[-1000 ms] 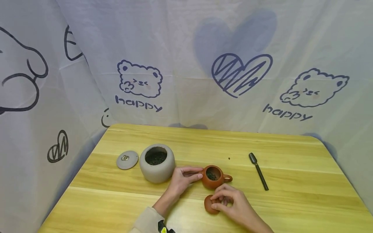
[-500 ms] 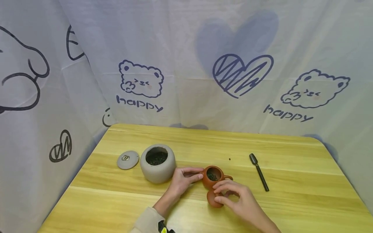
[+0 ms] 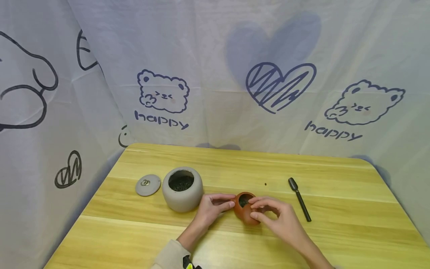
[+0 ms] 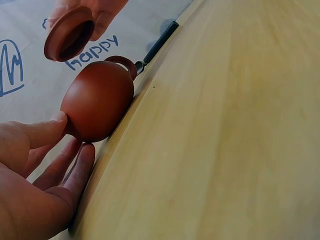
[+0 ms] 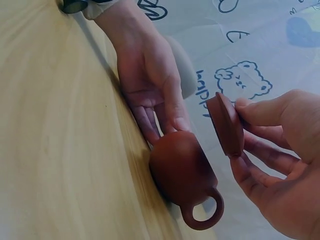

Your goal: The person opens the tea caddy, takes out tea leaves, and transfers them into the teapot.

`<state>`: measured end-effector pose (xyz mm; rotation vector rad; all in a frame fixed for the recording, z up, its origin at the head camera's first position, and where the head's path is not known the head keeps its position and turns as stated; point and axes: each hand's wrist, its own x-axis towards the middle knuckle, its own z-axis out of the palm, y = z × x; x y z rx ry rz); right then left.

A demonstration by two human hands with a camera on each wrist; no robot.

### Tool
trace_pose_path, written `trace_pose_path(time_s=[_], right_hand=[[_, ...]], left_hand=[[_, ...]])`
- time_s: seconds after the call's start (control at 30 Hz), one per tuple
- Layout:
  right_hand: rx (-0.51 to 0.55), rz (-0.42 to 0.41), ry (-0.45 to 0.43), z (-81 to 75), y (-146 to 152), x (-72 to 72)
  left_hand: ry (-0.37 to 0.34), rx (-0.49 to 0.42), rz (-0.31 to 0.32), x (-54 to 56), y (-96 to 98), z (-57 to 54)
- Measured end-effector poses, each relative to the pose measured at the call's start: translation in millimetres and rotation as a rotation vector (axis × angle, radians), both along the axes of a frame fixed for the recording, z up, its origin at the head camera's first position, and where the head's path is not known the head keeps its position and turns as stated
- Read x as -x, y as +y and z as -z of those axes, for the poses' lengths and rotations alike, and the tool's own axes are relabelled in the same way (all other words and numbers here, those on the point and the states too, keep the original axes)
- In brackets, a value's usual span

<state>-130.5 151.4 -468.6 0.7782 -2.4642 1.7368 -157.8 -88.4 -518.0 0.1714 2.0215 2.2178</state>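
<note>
A small reddish-brown clay teapot (image 3: 239,213) stands on the table, with dark tea leaves (image 3: 243,201) visible inside. My left hand (image 3: 209,210) pinches it at the spout side, thumb above and fingers below in the left wrist view. My right hand (image 3: 280,218) holds the matching teapot lid (image 5: 227,126) between thumb and fingertips. In the right wrist view the lid is tilted and a small gap separates it from the pot's mouth. From the head camera, lid and fingers overlap the near right part of the opening and hide the loop handle (image 5: 202,215).
Left of the teapot stands a round grey jar (image 3: 182,200) holding dark leaves, its grey lid (image 3: 152,189) lying beside it. A dark tea scoop (image 3: 301,201) lies to the right. One dark speck (image 3: 265,184) sits on the wooden table (image 3: 352,209). Printed cloth (image 3: 215,48) hangs behind.
My right hand has lifted the teapot lid from the table in front and carried it away from me, up to the pot's mouth. My left hand stays at the teapot.
</note>
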Motion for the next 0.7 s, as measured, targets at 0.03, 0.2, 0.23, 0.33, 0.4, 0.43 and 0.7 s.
trace_pose_path(time_s=[0.03,0.2,0.23,0.33,0.4,0.43,0.7], right_hand=[[0.003,0.004,-0.003,-0.2,0.2,1.3],[0.018,0.017,0.004,1.9,0.7,8.6],[0.018,0.021,0.004,2.6,0.8,10.0],[0.019,0.036,0.000,4.4,0.7,13.3],[0.020,0.048,-0.009,5.2,0.4,15.2],[0.022,0.054,-0.014,5.4,0.2,16.0],[0.046,0.074,-0.024,7.4,-4.1,24.3]], left_hand=[[0.000,0.001,-0.002,0.0,0.0,0.1],[-0.001,0.003,-0.005,0.5,-0.4,0.8],[-0.002,0.003,-0.004,0.7,-0.4,1.1],[-0.002,0.005,-0.002,0.8,-0.4,1.4],[0.000,0.008,0.000,0.7,-0.2,1.6],[0.002,0.010,0.000,0.6,-0.1,1.6],[0.011,0.023,-0.004,0.4,0.8,2.0]])
